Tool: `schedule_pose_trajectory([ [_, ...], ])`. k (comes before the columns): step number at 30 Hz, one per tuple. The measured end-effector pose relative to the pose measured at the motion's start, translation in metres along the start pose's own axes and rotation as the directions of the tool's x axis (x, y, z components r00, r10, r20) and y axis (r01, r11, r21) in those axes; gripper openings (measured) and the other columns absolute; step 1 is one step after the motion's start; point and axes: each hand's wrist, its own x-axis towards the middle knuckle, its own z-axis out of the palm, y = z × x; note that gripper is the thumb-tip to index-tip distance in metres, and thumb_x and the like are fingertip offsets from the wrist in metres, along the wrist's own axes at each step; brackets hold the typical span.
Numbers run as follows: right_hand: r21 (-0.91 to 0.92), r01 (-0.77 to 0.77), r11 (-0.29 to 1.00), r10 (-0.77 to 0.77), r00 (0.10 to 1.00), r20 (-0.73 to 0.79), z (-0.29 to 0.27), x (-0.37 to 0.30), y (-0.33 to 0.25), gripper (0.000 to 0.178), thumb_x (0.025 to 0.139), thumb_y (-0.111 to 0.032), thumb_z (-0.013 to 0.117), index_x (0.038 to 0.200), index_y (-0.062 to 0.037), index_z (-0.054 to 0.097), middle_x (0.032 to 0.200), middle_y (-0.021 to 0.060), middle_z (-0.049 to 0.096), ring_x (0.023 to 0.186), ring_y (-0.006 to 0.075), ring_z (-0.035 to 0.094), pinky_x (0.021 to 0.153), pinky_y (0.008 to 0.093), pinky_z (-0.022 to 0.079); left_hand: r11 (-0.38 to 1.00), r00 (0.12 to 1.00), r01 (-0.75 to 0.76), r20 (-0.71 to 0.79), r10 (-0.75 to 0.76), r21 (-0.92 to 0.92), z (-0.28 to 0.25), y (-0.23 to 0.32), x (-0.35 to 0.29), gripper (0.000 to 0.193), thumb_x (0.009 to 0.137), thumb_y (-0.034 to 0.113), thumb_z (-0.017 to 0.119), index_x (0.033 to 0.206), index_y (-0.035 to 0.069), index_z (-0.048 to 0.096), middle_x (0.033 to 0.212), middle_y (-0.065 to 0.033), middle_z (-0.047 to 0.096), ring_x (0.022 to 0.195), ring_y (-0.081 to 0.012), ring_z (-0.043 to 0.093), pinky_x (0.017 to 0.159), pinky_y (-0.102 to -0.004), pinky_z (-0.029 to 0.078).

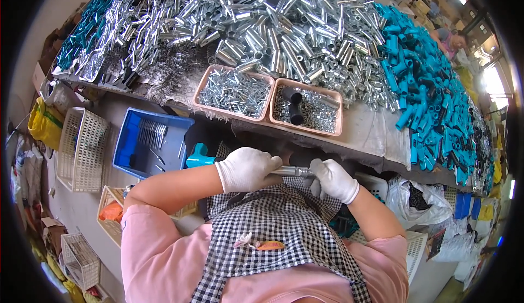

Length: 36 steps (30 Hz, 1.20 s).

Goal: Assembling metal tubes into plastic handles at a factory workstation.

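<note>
In front of my checked apron, my gloved left hand [248, 170] is closed around a metal tube [292, 171], which runs out level toward the right. My gloved right hand [332, 179] has its fingers closed at the tube's right end. A teal plastic part [199, 156] shows beyond my left wrist, roughly in line with the tube; hand and wrist hide whether the two are joined. Just past my hands, at the table's near edge, stand a pink tray of small metal pins [234, 93] and a pink tray of small metal pieces [316, 109] with black cylindrical parts [293, 105] on top.
Loose metal tubes [273, 30] are heaped across the table, with teal plastic parts [420, 95] piled at the right. Below the table's left side sits a blue bin [125, 139] beside a cream basket [82, 150]. A clear plastic bag [420, 199] hangs at the right.
</note>
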Motion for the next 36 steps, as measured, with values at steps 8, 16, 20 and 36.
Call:
schedule_pose_trajectory([
  [8, -0.186, 0.192, 0.964, -0.2, 0.979, -0.027, 0.013, -0.003, -0.008, 0.039, 0.092, -0.04, 0.067, 0.097, -0.0005, 0.067, 0.07, 0.0109, 0.067, 0.059, 0.0213, 0.068, 0.057, 0.0325, 0.054, 1.0, 0.998, 0.017, 0.059, -0.016, -0.015, -0.002, 0.001, 0.002, 0.041, 0.09, 0.044, 0.063, 0.1, 0.004, 0.062, 0.08, -0.0173, 0.067, 0.078, -0.0364, 0.068, 0.07, -0.0469, 0.054],
  [16, -0.617, 0.569, 0.543, -0.763, 0.642, -0.08, 0.02, 0.0, 0.003, 0.044, 0.079, -0.031, 0.077, 0.106, 0.0022, 0.067, 0.09, 0.0175, 0.07, 0.079, 0.0314, 0.07, 0.072, 0.0366, 0.056, 0.999, 0.992, 0.046, 0.114, -0.046, 0.004, 0.0, 0.004, 0.003, 0.04, 0.089, 0.043, 0.063, 0.099, 0.004, 0.063, 0.08, -0.0176, 0.067, 0.079, -0.0364, 0.068, 0.071, -0.0468, 0.054],
  [20, -0.05, -0.124, 0.991, 0.131, 0.98, 0.151, -0.005, 0.005, 0.004, 0.046, 0.089, -0.046, 0.066, 0.101, -0.0018, 0.068, 0.089, 0.0182, 0.069, 0.076, 0.0314, 0.069, 0.067, 0.0373, 0.054, 1.0, 0.996, 0.006, 0.088, -0.006, 0.003, -0.001, 0.002, 0.006, 0.04, 0.089, 0.042, 0.064, 0.099, 0.004, 0.062, 0.079, -0.0179, 0.067, 0.079, -0.0369, 0.068, 0.071, -0.0474, 0.054],
  [36, -0.81, 0.523, 0.266, -0.85, 0.523, 0.058, 0.037, 0.005, -0.002, 0.054, 0.061, -0.022, 0.081, 0.107, -0.0007, 0.061, 0.078, 0.0164, 0.062, 0.068, 0.0375, 0.061, 0.062, 0.0459, 0.049, 0.99, 1.0, 0.02, 0.012, -0.018, -0.139, 0.029, -0.011, 0.0, 0.042, 0.084, 0.043, 0.067, 0.093, 0.002, 0.067, 0.082, -0.0208, 0.069, 0.081, -0.0416, 0.066, 0.072, -0.0495, 0.052],
])
